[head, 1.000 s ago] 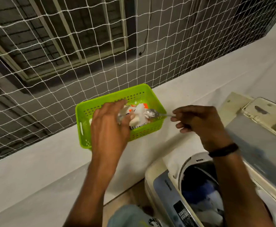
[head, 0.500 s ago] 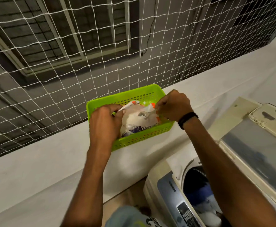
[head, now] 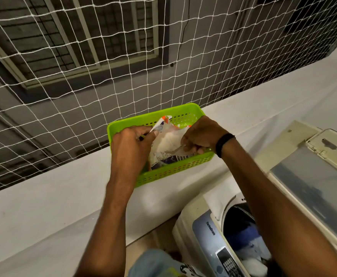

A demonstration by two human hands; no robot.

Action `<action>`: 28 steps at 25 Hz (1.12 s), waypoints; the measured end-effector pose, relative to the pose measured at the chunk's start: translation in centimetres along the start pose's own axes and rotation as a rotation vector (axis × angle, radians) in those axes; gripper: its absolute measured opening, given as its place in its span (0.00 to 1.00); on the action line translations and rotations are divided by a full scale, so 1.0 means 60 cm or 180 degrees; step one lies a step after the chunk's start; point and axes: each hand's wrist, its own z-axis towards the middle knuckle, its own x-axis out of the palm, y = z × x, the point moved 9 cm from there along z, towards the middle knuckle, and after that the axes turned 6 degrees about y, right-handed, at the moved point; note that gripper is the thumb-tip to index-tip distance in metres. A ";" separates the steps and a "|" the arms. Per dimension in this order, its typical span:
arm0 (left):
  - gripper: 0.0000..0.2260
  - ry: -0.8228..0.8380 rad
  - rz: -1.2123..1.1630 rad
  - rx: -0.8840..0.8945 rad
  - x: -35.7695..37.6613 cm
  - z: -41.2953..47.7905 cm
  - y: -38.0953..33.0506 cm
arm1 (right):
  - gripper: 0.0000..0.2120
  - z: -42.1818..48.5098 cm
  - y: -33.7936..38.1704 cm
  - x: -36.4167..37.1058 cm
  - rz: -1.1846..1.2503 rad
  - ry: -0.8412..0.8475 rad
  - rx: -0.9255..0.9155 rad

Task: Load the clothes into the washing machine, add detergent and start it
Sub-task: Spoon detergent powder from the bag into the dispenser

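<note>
1. Your left hand [head: 131, 150] pinches the top edge of the detergent pouch [head: 168, 142] between thumb and fingers, holding its mouth up and open.
2. Your right hand [head: 200, 134], with a black band [head: 223, 143] at the wrist, is curled round the handle of a metal spoon [head: 177, 150]. The spoon's bowl points down into the pouch. Whether it carries any powder cannot be seen.
3. A second ago the right hand held the spoon off to the right of the basket, and the left hand lay flat over the pouch. Now both hands are over the basket and the spoon has gone inside the pouch.
4. The pouch stands in a bright green basket [head: 173, 170], which sits on a white ledge [head: 44, 206] in front of a white net [head: 83, 76].
5. The washing machine [head: 203, 232] stands below the ledge to your right, with its lid [head: 313, 186] raised. Blue and white clothes [head: 241, 236] lie in the drum.
6. Loading looks done, so you appear to be on the detergent step, taking a scoop. The spoonful must then cross from the ledge to the drum, so hold it level or powder may spill.
</note>
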 end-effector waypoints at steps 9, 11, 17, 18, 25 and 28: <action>0.05 -0.0012 -0.0148 -0.0067 -0.003 -0.002 0.008 | 0.05 -0.008 -0.007 -0.037 0.0445 -0.0347 -0.0132; 0.05 -0.0016 -0.0119 -0.0030 -0.001 -0.002 0.004 | 0.05 -0.015 -0.013 -0.050 0.0439 -0.0481 -0.0127; 0.06 -0.0023 -0.0107 -0.0011 0.008 -0.001 -0.002 | 0.05 -0.029 -0.033 -0.066 0.0720 -0.0538 -0.0066; 0.07 -0.0031 -0.0107 -0.0019 0.008 -0.001 -0.001 | 0.06 -0.029 -0.037 -0.070 0.0609 -0.0609 -0.0017; 0.07 -0.0017 -0.0115 -0.0154 0.008 -0.004 -0.004 | 0.07 -0.045 -0.033 -0.081 0.0775 -0.0799 -0.0072; 0.08 0.0006 -0.0099 -0.0183 0.007 -0.006 -0.005 | 0.06 -0.054 -0.035 -0.083 0.1030 -0.0715 -0.0114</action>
